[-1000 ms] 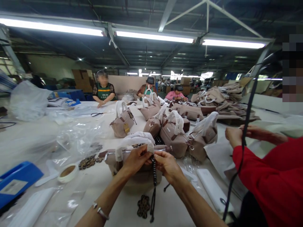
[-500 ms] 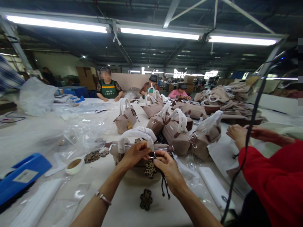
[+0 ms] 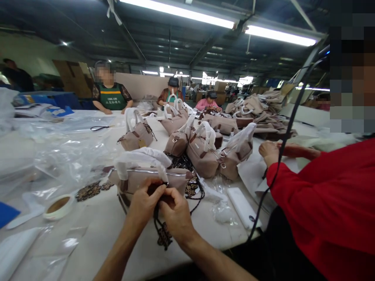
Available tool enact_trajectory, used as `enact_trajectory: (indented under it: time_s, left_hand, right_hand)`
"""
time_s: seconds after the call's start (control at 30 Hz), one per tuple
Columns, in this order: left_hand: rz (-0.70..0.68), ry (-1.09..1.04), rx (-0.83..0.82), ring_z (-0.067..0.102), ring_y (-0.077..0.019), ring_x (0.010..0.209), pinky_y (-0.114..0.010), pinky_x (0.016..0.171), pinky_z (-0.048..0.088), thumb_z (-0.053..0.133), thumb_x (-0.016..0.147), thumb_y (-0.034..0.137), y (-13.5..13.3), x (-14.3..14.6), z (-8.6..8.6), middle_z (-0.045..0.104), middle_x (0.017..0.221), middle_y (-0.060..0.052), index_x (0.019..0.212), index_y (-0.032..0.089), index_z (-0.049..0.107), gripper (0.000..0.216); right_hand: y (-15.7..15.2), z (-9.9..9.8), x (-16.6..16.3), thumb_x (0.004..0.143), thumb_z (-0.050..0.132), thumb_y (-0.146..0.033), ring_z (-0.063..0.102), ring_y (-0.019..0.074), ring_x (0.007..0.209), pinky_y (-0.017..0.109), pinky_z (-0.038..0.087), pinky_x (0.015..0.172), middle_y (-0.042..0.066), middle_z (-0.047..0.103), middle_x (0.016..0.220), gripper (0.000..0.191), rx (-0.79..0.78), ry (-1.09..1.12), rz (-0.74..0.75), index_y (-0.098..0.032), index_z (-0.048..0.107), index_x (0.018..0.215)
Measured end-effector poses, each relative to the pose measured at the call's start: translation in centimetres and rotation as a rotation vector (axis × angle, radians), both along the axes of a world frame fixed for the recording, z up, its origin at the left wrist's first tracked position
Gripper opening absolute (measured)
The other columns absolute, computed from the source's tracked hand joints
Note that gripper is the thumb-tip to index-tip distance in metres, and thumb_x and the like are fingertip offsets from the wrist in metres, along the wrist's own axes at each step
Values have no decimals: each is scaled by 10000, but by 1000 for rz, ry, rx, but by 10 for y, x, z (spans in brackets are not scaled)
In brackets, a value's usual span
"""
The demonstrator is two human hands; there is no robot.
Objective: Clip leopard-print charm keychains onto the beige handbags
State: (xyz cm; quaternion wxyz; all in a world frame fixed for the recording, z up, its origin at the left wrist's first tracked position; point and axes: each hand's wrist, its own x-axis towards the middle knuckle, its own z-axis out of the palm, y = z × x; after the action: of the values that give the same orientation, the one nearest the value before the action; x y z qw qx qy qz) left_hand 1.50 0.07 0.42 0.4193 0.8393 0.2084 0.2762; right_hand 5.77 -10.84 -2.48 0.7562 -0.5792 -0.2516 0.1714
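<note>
Presently, item: taupe handbag (image 3: 137,180), lying just beyond both hands and touching the fingertips. Left hand (image 3: 144,201) and right hand (image 3: 176,212): both closed narrow, pinching the black cord (image 3: 155,218) at the bag's front. Leopard-print charm (image 3: 164,237) dangles below the knuckles. Handling, by judgement: cord limp, light, apt to slip; charm thin, floppy; best held on the cord close to the bag. Tape roll (image 3: 58,203): well left of the left hand.

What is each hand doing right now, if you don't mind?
Left hand: closed, pinching the dark cord.
Right hand: closed on the same cord.
</note>
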Motion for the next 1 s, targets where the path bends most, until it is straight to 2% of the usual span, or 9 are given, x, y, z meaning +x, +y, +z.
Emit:
enact_trajectory:
  time_s: [0.2,0.37,0.47,0.57,0.63,0.73,0.87,0.93,1.0]
  left_hand:
    - [-23,84,33,637,-198,701,-290,676,494,580,778,489,41,-12,0,684,739,7,799,220,642,277]
    - [62,27,90,648,-209,696,-312,671,520,561,779,512,34,-13,-10,696,767,-17,823,213,650,315]
    - [139,-59,112,665,-233,785,-360,735,545,540,804,506,26,-12,-21,692,883,-57,951,192,634,360]
    - [215,-188,210,643,-266,953,-428,838,539,533,833,483,18,-15,-32,635,1079,-117,1111,165,568,423]
    - [242,-259,357,571,-298,1118,-486,946,485,530,855,444,11,-20,-36,571,1206,-148,1165,164,539,418]
    - [249,-330,531,485,-307,1234,-515,1021,418,550,872,360,-1,-34,-36,529,1281,-154,1214,181,512,388]
    - [188,-396,550,529,-259,1196,-426,1013,441,603,848,212,-26,-56,-40,557,1279,-119,1222,215,525,381]
    - [67,-400,448,578,-221,1131,-359,979,467,589,851,174,-47,-59,-48,609,1214,-80,1158,244,577,315]
    - [-109,-309,189,633,-192,999,-310,883,509,549,877,206,-71,-51,-59,670,1068,-48,1034,253,631,183]
  right_hand:
    - [-7,-6,7,762,647,-236,674,181,764,276,525,699,36,721,854,231,-131,-17,159,-178,697,980]
    - [-71,-15,63,827,603,-338,652,187,718,273,490,665,35,700,763,198,-335,-192,-123,-180,704,891]
    - [-110,-24,103,855,544,-305,646,195,783,276,465,729,47,713,824,204,-631,-426,-270,-188,710,876]
    - [-126,-38,125,841,528,-212,647,192,826,264,440,769,55,714,863,193,-1016,-604,-235,-194,719,852]
    - [-125,-49,130,793,574,-165,644,210,871,269,428,780,82,707,927,171,-1141,-635,-229,-179,717,885]
    - [-119,-61,131,739,626,-130,633,231,911,275,417,777,119,686,1004,212,-1180,-626,-261,-157,701,935]
    - [-119,-63,139,782,589,-149,636,203,848,259,412,740,87,701,903,118,-1180,-600,-271,-172,698,817]
    - [-121,-60,148,782,585,-156,643,197,825,257,419,730,71,711,847,115,-1150,-567,-269,-179,694,755]
    - [-121,-57,157,764,600,-162,656,195,791,256,435,702,59,717,798,97,-1107,-515,-276,-181,689,728]
